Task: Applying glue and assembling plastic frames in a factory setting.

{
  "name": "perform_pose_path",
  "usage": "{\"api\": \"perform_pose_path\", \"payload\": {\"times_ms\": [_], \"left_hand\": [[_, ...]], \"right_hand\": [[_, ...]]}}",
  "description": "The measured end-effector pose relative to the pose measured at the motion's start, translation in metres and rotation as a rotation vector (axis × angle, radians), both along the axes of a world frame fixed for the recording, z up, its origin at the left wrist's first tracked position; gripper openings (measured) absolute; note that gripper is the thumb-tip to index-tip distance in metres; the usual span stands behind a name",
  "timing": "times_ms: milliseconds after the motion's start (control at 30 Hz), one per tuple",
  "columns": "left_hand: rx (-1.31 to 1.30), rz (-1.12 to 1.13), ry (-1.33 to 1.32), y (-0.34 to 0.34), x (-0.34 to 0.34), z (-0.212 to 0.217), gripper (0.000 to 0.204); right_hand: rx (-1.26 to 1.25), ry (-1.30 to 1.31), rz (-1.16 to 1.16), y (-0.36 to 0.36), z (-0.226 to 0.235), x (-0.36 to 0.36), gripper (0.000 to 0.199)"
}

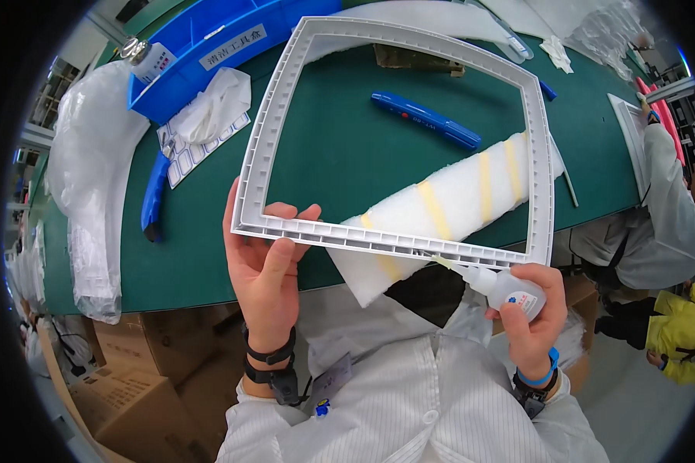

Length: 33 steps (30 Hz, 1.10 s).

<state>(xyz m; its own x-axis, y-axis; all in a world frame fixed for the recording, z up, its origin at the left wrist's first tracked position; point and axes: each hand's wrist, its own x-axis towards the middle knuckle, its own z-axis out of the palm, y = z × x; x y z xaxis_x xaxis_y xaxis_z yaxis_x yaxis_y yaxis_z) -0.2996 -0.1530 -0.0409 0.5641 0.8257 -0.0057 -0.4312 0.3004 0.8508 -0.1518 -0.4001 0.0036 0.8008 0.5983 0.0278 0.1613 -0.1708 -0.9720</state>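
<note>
A white plastic frame (252, 166), four-sided with a ribbed channel along its edge, is held up above the green table. My left hand (262, 266) grips its lower left corner, thumb in front and fingers behind. In my right hand (533, 312) is a small white squeeze bottle (510, 292) with a thin nozzle, tilted to the left. Its tip is at the channel of the frame's lower bar; whether it touches is too small to tell. Behind the frame lies a white foam roll (455, 197) with yellow stripes.
On the green table (324, 147) lie a blue marker (425, 119) and a blue-handled cutter (154, 197). A blue bin (208, 54) holds a metal-topped bottle (147, 58). Plastic wrap (93, 177) hangs at the left edge; cardboard boxes (139, 409) stand below. Another person (664, 185) works at right.
</note>
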Motion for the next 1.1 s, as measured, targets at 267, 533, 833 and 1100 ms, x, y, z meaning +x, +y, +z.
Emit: {"api": "perform_pose_path", "payload": {"times_ms": [267, 533, 833, 1100], "left_hand": [[0.018, 0.025, 0.005, 0.0, 0.0, -0.002, 0.076], [0.017, 0.025, 0.008, 0.0, 0.0, -0.002, 0.078], [0.026, 0.027, 0.018, 0.001, 0.0, -0.002, 0.079], [0.022, 0.025, 0.006, 0.0, 0.0, -0.003, 0.078]], "right_hand": [[-0.113, -0.634, 0.243, 0.015, 0.03, 0.018, 0.039], [-0.117, -0.813, 0.46, 0.027, 0.053, 0.026, 0.042], [-0.107, -0.83, 0.43, 0.03, 0.057, 0.024, 0.045], [-0.096, -0.815, 0.423, 0.032, 0.057, 0.024, 0.044]]}}
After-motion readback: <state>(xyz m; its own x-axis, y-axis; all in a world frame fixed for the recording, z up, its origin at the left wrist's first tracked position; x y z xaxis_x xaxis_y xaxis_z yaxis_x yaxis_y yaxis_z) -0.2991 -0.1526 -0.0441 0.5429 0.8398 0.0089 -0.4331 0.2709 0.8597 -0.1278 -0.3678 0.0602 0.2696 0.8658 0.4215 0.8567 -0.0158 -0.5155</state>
